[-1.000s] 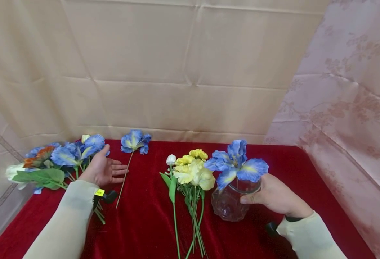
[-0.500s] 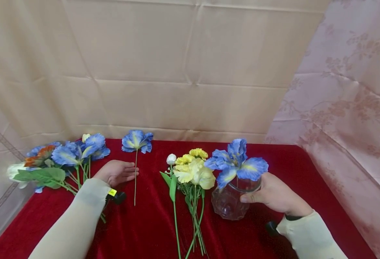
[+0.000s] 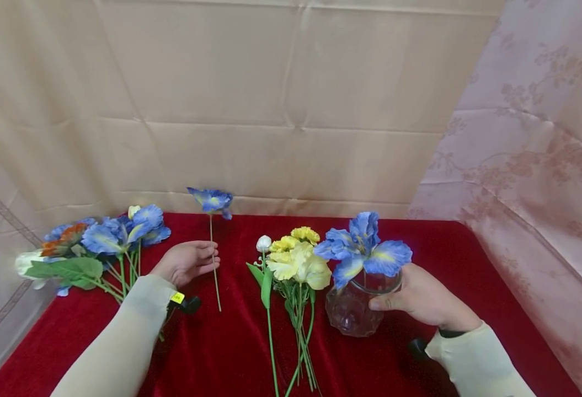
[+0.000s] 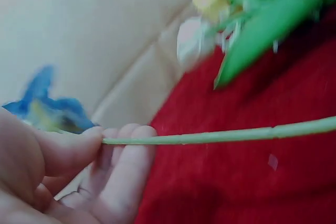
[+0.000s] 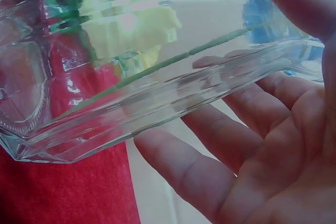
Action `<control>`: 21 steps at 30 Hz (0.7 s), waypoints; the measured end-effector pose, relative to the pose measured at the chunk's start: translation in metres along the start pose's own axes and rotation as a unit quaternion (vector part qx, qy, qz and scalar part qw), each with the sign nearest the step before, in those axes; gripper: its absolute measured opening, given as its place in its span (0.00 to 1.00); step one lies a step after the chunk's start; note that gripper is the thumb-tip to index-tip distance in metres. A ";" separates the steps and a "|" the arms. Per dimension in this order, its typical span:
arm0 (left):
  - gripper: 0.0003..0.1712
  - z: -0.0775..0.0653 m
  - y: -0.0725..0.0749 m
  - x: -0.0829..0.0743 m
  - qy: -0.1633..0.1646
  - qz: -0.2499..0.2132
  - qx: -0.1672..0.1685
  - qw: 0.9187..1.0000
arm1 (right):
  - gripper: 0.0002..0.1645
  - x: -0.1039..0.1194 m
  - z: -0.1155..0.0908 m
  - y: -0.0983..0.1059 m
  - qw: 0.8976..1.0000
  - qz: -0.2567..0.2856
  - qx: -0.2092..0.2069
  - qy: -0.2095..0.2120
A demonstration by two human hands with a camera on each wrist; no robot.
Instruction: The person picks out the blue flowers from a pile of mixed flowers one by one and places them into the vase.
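Observation:
My left hand (image 3: 186, 262) pinches the thin green stem (image 4: 220, 137) of a blue iris (image 3: 212, 200) between thumb and fingers. The bloom stands above the hand at the table's far edge, and the lower stem runs down below the fingers. On the right, my right hand (image 3: 422, 298) grips a clear faceted glass vase (image 3: 352, 314) near its neck, thumb in front and fingers behind. One blue iris (image 3: 362, 251) stands in the vase, its bloom over the rim. Through the glass in the right wrist view, its stem (image 5: 157, 66) slants down inside.
Several yellow flowers (image 3: 300, 262) and a white tulip (image 3: 263, 243) lie between the hands, stems toward me. At the left lies a pile of blue irises (image 3: 117, 234), an orange flower (image 3: 64, 240) and a white flower (image 3: 27, 263). Red cloth (image 3: 241, 342) covers the table; beige curtain hangs behind.
My left hand has moved right from beside the left pile and taken hold of the lone blue iris's stem. That iris is now raised and its bloom tilted. The right hand keeps holding the vase.

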State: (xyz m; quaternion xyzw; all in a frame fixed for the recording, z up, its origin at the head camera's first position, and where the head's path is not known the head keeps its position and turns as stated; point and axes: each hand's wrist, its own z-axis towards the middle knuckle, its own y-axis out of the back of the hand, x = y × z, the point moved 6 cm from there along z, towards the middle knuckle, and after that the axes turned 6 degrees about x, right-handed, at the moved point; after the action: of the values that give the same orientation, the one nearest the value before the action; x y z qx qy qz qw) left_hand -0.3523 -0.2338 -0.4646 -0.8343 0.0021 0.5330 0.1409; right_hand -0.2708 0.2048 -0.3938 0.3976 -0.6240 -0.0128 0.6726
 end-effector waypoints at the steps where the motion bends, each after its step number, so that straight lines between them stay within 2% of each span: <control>1: 0.27 -0.002 -0.004 -0.002 -0.010 0.000 -0.002 1.000 | 0.43 0.000 0.000 0.000 1.000 0.005 0.001 0.002; 5: 0.25 -0.015 -0.027 -0.012 -0.052 0.013 0.007 0.999 | 0.42 0.001 -0.002 -0.003 1.000 0.013 0.000 0.010; 9: 0.22 -0.031 -0.057 -0.022 -0.088 0.034 0.026 0.995 | 0.40 0.002 -0.008 -0.007 1.000 0.007 -0.002 -0.012; 12: 0.21 -0.043 -0.080 -0.028 -0.105 0.046 0.038 0.993 | 0.39 0.011 -0.018 -0.010 0.996 -0.079 -0.015 -0.050; 13: 0.20 -0.047 -0.087 -0.030 -0.112 0.050 0.042 0.992 | 0.38 0.017 -0.022 -0.011 0.990 -0.123 -0.018 -0.068; 15: 0.19 -0.056 -0.102 -0.035 -0.127 0.057 0.049 0.989 | 0.29 0.029 -0.032 -0.014 0.974 -0.201 -0.013 -0.105; 17: 0.18 -0.065 -0.116 -0.041 -0.147 0.064 0.060 0.985 | 0.21 0.044 -0.043 -0.019 0.961 -0.253 0.013 -0.116; 19: 0.17 -0.074 -0.130 -0.046 -0.169 0.071 0.075 0.980 | 0.12 0.062 -0.050 -0.025 0.963 -0.252 0.039 -0.084; 21: 0.15 -0.083 -0.144 -0.050 -0.188 0.078 0.097 0.974 | 0.06 0.081 -0.056 -0.028 0.972 -0.231 0.044 -0.021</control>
State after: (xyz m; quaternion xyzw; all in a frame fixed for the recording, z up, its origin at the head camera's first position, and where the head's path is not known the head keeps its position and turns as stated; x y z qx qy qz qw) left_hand -0.2779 -0.1228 -0.3543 -0.6989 0.0922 0.6868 0.1770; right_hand -0.1919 0.1729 -0.3370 0.5600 -0.5292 -0.1491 0.6198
